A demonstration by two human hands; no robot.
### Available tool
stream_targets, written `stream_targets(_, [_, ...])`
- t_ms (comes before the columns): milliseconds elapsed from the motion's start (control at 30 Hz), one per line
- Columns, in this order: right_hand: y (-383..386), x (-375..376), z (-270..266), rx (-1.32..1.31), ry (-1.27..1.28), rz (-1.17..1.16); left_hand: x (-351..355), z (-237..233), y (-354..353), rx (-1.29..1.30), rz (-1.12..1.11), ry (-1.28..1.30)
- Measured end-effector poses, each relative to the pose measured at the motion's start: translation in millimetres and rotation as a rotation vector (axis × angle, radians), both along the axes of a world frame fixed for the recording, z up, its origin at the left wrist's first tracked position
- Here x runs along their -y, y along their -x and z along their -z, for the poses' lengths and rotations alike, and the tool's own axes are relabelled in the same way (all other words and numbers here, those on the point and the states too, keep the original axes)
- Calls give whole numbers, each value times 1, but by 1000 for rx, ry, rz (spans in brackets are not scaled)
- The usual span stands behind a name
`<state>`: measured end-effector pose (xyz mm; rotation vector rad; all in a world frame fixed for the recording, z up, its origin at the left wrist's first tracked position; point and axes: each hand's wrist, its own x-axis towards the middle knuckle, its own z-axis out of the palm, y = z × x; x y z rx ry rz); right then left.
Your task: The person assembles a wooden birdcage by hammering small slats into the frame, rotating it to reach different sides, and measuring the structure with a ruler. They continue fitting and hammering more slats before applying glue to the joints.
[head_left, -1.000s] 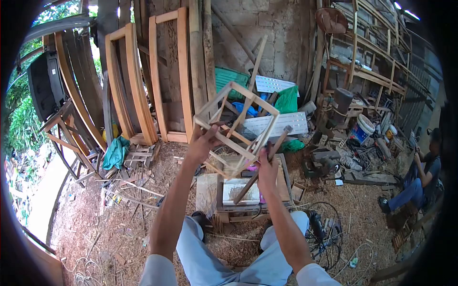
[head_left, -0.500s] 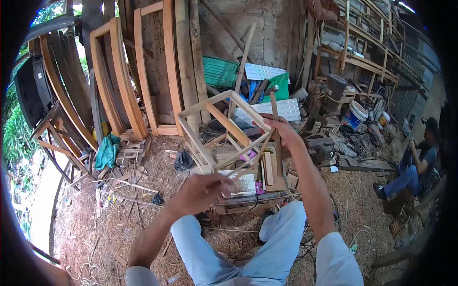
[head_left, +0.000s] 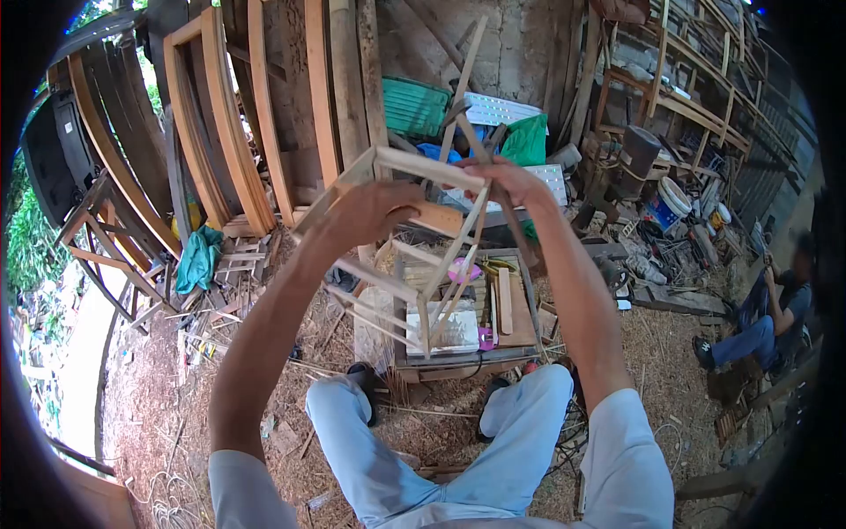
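Clasping a hammer [head_left: 510, 217] and wooden frame [head_left: 426, 166], right hand [head_left: 511, 182] closed, left hand [head_left: 368, 214] seemingly half-curled over the frame.

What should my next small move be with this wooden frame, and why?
I'd probably lower the frame onto the low bench, your left hand guiding it. It's up in the air, and your right hand seems to hold both its corner and the hammer, so support from below would likely steady it.

plank [head_left: 505, 301] on table [head_left: 463, 363], frame [head_left: 427, 167] above
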<state>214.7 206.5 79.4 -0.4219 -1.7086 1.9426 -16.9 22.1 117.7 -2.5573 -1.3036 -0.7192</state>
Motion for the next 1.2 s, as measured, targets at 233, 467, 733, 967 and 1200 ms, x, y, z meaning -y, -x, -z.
stream_targets(233, [22, 16, 30, 218, -116, 541, 2, 41, 1, -1, -67, 80])
stream_targets(467, [-11, 93, 41, 468, -459, 689, 15, 50, 13, 56, -270, 155])
stream_targets(733, [-13, 150, 54, 457, -529, 659, 28, 69, 18, 30, -337, 102])
stream_targets(967, [-8, 178, 45, 318, -447, 625, 29, 63, 6, 98, -317, 104])
stream_targets(1200, [-21, 168, 18, 584, -873, 707, 6, 71, 13, 112, -364, 180])
